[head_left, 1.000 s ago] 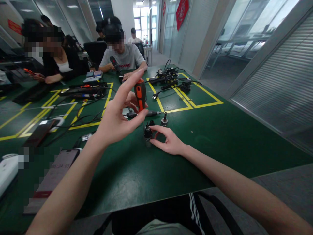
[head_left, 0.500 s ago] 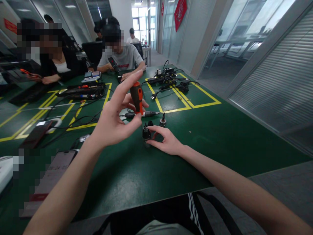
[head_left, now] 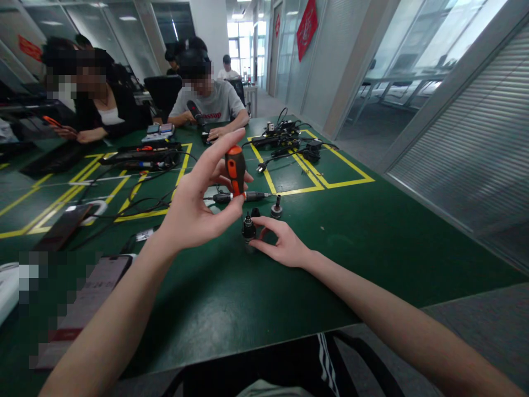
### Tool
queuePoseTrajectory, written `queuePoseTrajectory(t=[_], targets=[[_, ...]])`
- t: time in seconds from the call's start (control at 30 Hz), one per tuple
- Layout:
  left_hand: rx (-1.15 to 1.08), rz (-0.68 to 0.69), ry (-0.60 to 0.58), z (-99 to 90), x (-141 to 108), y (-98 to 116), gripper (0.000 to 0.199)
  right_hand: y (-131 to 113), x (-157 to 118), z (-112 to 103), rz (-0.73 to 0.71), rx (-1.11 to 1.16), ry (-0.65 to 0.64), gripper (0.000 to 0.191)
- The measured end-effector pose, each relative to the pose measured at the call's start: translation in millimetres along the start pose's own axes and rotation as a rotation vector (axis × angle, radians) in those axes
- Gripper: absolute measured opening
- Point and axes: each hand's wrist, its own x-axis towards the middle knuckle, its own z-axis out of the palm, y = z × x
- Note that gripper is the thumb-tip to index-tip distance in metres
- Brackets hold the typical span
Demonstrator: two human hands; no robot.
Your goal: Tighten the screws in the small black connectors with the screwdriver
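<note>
My left hand is closed around the handle of an orange and black screwdriver, held nearly upright. The screwdriver's lower end comes down over a small black cylindrical part, whose top narrows to a thin tip; I cannot tell whether they touch. My right hand pinches this part from the right with thumb and fingers, down at the tabletop. Just behind it sits a small black piece, partly hidden. A metal part with an upright stem stands a little farther right.
A dark pen-like tool with a cable lies behind my hands on the green table. Black cables and adapters are heaped at the back. A phone lies on the left. Two people work across the table.
The screwdriver handle has turned a little in my left hand, and its orange top tilts more toward me. My right hand keeps its pinch on the black part. The view has shifted slightly.
</note>
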Motion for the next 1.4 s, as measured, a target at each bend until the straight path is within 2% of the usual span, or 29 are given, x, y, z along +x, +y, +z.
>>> queuePoseTrajectory(t=[0.2, 0.43, 0.73, 0.97, 1.2, 1.4], targets=[[0.029, 0.082, 0.014, 0.8, 0.0, -6.4, 0.088, 1.0, -0.3, -0.2, 0.004, -0.003, -0.011, 0.042], [0.067, 0.039, 0.005, -0.7, -1.3, -3.1, 0.078, 2.2, -0.8, 1.5, -0.016, -0.012, 0.005, 0.040], [0.078, 0.032, 0.016, -1.2, -2.5, -5.6, 0.086, 3.8, -1.5, 2.5, -0.024, 0.001, 0.017, 0.041], [0.018, 0.043, -0.008, -2.5, -1.5, -3.8, 0.079, 1.4, -0.5, 1.2, -0.034, 0.000, 0.009, 0.039], [0.034, 0.051, 0.058, 0.2, -2.1, -6.5, 0.082, 1.5, -0.9, 1.3, -0.032, -0.002, 0.005, 0.039], [0.002, 0.044, 0.020, -0.9, -0.7, -5.7, 0.076, 3.0, -0.6, 2.3, -0.027, -0.004, 0.007, 0.040]])
